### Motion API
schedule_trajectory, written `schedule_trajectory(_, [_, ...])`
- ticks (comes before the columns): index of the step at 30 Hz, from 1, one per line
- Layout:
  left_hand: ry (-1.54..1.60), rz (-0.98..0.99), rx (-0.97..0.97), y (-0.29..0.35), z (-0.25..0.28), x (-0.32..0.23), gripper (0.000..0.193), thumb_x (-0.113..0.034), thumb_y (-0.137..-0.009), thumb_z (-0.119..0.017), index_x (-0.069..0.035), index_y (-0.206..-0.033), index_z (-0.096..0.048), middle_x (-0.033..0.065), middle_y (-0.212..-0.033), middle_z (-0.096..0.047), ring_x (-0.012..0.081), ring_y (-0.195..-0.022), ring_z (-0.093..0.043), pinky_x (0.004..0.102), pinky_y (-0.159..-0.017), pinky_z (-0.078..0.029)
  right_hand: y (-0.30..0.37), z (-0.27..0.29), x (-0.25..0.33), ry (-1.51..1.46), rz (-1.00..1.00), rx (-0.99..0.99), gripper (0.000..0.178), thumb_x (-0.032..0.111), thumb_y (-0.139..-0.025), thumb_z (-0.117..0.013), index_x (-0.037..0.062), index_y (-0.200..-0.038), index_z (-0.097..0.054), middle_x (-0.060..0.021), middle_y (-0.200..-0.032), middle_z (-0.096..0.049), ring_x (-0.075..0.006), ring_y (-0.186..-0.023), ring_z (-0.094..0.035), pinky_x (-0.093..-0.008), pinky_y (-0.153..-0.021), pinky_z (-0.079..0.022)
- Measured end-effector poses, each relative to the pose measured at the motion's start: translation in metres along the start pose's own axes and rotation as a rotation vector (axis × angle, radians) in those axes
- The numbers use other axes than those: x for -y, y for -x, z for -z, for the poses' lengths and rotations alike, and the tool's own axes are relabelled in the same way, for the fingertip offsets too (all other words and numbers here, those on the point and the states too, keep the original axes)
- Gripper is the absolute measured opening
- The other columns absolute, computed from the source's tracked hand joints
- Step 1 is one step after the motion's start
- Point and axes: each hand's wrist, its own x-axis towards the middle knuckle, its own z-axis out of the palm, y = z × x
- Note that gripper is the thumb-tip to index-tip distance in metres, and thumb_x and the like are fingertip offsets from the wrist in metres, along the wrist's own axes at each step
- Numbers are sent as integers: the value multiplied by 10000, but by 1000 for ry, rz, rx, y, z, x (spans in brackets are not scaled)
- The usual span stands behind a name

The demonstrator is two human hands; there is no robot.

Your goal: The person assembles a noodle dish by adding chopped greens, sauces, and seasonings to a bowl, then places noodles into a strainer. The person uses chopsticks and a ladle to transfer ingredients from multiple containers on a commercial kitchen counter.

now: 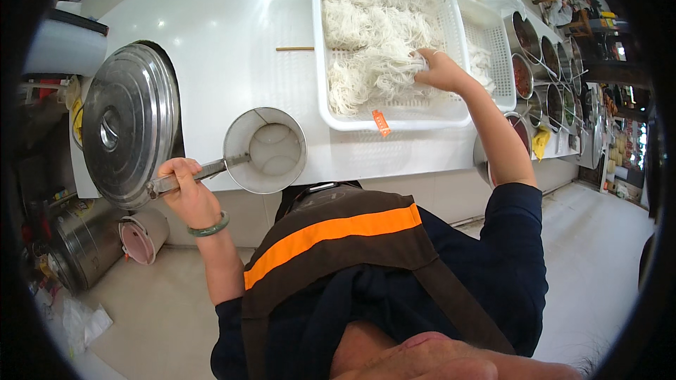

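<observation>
My left hand [189,190] is closed round the metal handle of a deep mesh noodle strainer [271,151], held at the counter's near edge. Nothing shows inside the strainer but its round bottom. My right hand [440,70] reaches into a white plastic basket [394,124] and grips a loose bunch of white rice noodles [391,63]; some strands hang about the fingertips. More noodles lie in rows of bundles across the basket. An orange tag [381,122] sticks out at the basket's near rim.
A large pot with a domed steel lid [120,123] is set in the counter [211,28] at left. One chopstick [294,48] lies left of the basket. At right are a second white basket [503,53] and several steel containers [524,32]. A pink-lined bucket [143,236] stands on the floor.
</observation>
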Motion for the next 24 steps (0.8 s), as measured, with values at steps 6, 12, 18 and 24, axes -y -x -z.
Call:
schedule_trajectory(6, [-7, -7, -15, 2, -3, 1, 93, -77, -945, -481, -29, -867, -466, 41, -710, -458, 130, -688, -437, 282, -669, -388, 8, 4, 10, -340, -76, -27, 506, 203, -727, -627, -36, -1168, -563, -140, -953, -663, -224, -864, -622, -308, -802, -466])
schedule_trajectory(12, [3, -15, -12, 2, -4, 0, 92, -73, -945, -482, -27, -867, -465, 40, -715, -453, 130, -688, -429, 283, -666, -386, 19, 16, 14, -766, 91, -141, 369, 152, -807, -602, -24, -1131, -583, -66, -994, -642, -129, -928, -575, -260, -848, -431])
schedule_trajectory(18, [5, -16, -5, 2, -6, 0, 89, -71, -936, -495, -25, -864, -470, 48, -728, -472, 132, -689, -443, 281, -665, -394, 17, 33, 14, -678, 183, -114, 313, 104, -803, -572, 1, -1098, -580, -48, -977, -632, -114, -903, -572, -262, -827, -440])
schedule_trajectory(24, [-20, -16, -8, 4, -4, 2, 79, -67, -920, -513, -25, -862, -479, 63, -745, -506, 137, -697, -476, 280, -670, -409, -8, 22, -15, -263, 69, -86, 561, 121, -680, -597, 4, -1219, -499, -139, -1018, -620, -218, -951, -581, -302, -865, -437])
